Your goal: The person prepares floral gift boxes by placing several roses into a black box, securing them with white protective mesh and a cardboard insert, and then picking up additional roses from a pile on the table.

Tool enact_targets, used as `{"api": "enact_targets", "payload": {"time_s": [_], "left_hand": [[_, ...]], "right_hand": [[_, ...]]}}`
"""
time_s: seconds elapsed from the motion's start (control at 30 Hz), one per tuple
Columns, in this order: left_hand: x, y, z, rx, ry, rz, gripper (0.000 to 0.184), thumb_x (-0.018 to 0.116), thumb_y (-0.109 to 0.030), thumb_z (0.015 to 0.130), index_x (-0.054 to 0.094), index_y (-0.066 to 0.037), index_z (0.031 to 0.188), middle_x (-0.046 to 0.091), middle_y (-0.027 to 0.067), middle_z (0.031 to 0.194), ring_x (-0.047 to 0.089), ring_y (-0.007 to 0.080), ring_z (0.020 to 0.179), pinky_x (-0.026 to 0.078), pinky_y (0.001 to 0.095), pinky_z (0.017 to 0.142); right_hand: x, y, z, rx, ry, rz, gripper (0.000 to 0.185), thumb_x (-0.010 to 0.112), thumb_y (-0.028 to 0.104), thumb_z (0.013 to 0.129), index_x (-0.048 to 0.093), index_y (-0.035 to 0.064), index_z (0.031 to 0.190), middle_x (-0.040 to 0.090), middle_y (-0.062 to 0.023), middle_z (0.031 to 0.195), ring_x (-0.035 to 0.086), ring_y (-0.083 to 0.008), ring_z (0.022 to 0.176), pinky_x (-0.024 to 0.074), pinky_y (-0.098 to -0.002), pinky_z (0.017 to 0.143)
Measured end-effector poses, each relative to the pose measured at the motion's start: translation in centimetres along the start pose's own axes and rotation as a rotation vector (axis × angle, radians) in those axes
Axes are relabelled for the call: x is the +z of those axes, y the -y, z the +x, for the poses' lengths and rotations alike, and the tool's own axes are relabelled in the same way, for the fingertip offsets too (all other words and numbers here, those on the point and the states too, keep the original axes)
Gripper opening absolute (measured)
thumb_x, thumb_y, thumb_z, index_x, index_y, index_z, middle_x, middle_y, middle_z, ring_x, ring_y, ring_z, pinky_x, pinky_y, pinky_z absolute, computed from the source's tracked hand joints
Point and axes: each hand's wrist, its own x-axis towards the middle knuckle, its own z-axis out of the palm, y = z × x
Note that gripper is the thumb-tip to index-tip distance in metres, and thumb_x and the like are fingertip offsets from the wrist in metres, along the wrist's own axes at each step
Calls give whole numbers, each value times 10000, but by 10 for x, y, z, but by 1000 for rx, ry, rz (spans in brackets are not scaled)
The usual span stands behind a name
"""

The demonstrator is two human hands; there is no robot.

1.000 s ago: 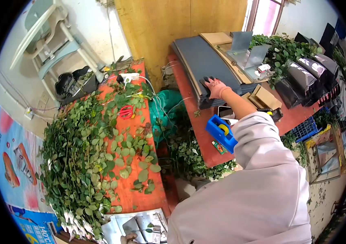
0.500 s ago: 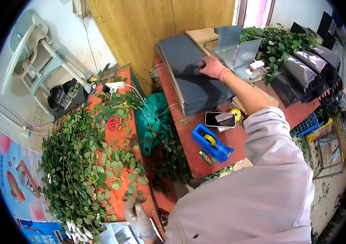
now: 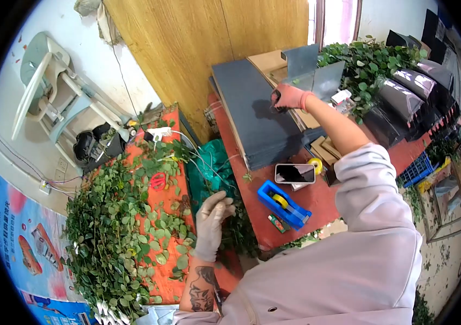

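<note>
Head view: the white-gloved left hand [image 3: 212, 220] has risen beside the orange table [image 3: 171, 122], fingers bent. The pink-gloved right hand [image 3: 290, 98] curls above the right edge of the dark sheet stack [image 3: 255, 108] on the red table [image 3: 325, 203], where work seems centred. Whether either hand holds anything cannot be told.

Seeing a white wall [image 3: 100, 73] beside a wood-grain panel [image 3: 187, 51] and a bright window [image 3: 341, 21]. Finding a pale high chair [image 3: 44, 58] at left, 2 reddish tables [image 3: 253, 219], leaf-scattered floor [image 3: 436, 257] at right.
</note>
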Motion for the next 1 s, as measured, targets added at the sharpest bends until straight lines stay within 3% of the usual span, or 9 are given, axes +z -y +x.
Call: {"api": "enact_targets", "payload": {"time_s": [0.07,0.2,0.27,0.33,0.53,0.7,0.77,0.87,1.0], "left_hand": [[0,12,20,-4,40,10,336,568,-184,903,514,-15,1188,630,83,989,629,165,847,515,331,804],[1,39,41,-85,32,-35,335,566,-190,906,512,-16,1187,628,85,990,623,156,848,514,324,801],[0,52,39,-136,41,-45,336,566,-190,907,510,-16,1188,625,88,995,621,153,851,514,321,801],[-4,62,34,-142,68,-42,342,572,-187,903,504,-16,1191,621,90,1006,620,151,854,513,311,802],[-11,67,22,-114,-22,-63,346,599,-199,889,533,10,1156,622,89,994,603,124,813,498,262,753],[-16,69,25,-132,-29,-49,297,560,-165,909,514,-16,1162,613,79,986,605,144,831,504,305,798],[-12,67,28,-171,-54,-14,294,559,-168,910,516,-17,1158,609,78,977,599,141,828,500,301,786],[-11,79,40,-192,-29,-68,302,558,-166,910,511,-16,1168,605,79,973,595,143,830,499,307,784],[-8,85,43,-200,-19,-108,321,588,-186,896,527,-14,1160,626,74,970,616,128,796,509,252,725]], "right_hand": [[16,11,-3,188,-236,-282,291,671,250,632,672,62,854,662,-122,847,629,-239,799,484,-343,736],[95,35,-1,-361,-92,-632,565,704,332,634,584,71,1120,543,-148,1216,570,-305,1053,460,-382,892],[127,39,2,-180,115,-739,680,717,351,628,514,88,1221,478,-145,1301,522,-329,1129,431,-393,946],[123,49,7,-41,331,-732,719,715,347,627,493,109,1268,503,-142,1277,528,-311,1127,434,-389,942],[115,19,24,-200,286,-670,591,682,316,645,574,126,1194,581,-90,1177,552,-280,1092,449,-386,920],[130,44,12,-73,271,-773,468,633,341,696,612,59,1069,597,-152,1121,569,-286,1062,451,-398,893],[141,51,6,97,-200,-490,393,578,359,751,630,40,975,611,-169,1094,594,-299,1019,459,-408,868],[163,54,42,411,-243,-450,382,563,312,765,623,38,1024,601,-142,1132,565,-302,1080,441,-391,913],[165,54,63,424,-45,-464,432,583,301,744,628,28,1076,603,-172,1140,568,-283,1094,435,-376,934]]}}
